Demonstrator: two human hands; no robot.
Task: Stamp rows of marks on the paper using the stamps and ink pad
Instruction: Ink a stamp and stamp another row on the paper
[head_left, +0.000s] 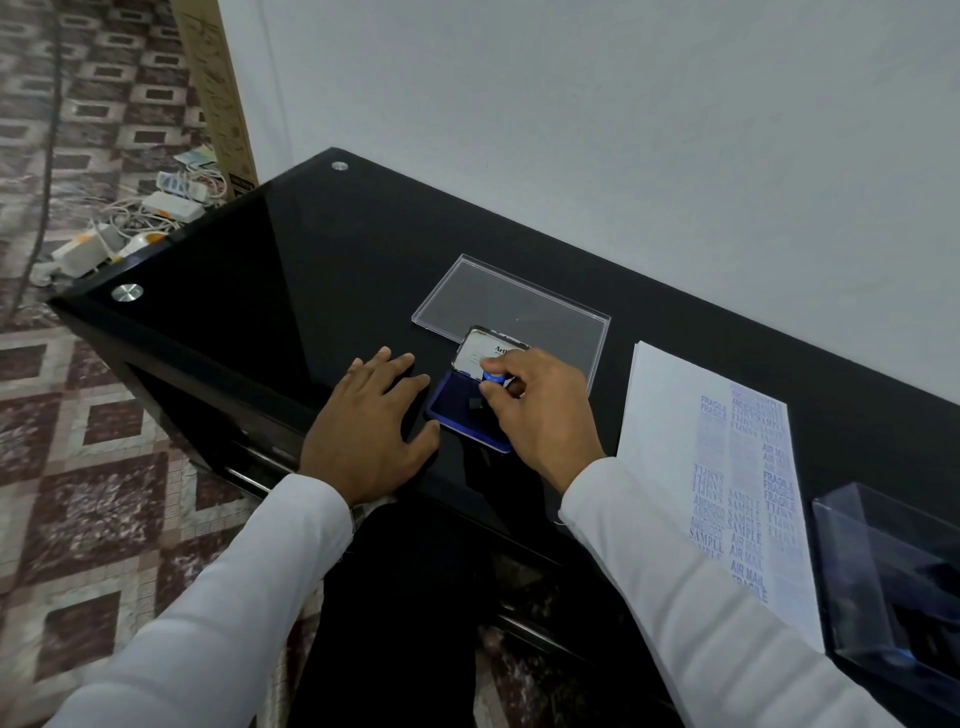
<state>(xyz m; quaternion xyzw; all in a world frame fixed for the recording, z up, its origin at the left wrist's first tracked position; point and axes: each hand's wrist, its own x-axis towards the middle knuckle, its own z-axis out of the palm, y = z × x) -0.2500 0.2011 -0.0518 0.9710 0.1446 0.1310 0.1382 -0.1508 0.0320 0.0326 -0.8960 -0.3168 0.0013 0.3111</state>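
Inking step in hand, judged from the pose: small stamp (491, 378) with blue knob pinched in the fingertips of the right hand (540, 410), its dark base down on the blue bed of the open ink pad (457, 410), near the middle of the black glass table (291, 270). Lid of the pad (488, 349) hinged up on the far side, white label showing. Left hand (371, 431) flat on the tabletop just left of the pad, fingers spread and straight, thumb tip touching the pad's near-left edge, gripping nothing, apparently steadying the case. Beyond the pad, a shallow clear plastic lid (514, 304) lying flat. To the right, well apart from the pad, the paper (670, 415), already carrying several columns of blue marks: FRAGILE, AIR MAIL, SAMPLE, some inverted, some faint. Bare white strip left along the sheet's left side. At the near right, touching the sheet's corner, a clear box (883, 571) with dark shapes inside, probably the other stamps, too dim to tell. White sleeves on both arms. On the patterned floor at far left, a tangle of power strips and cables (140, 218). Next move, likely: lift straight off the pad, carry rightward to the sheet, set down square beside the last column and press evenly, avoiding rocking or overlap with existing marks; pale prints suggest need for firm inking first.
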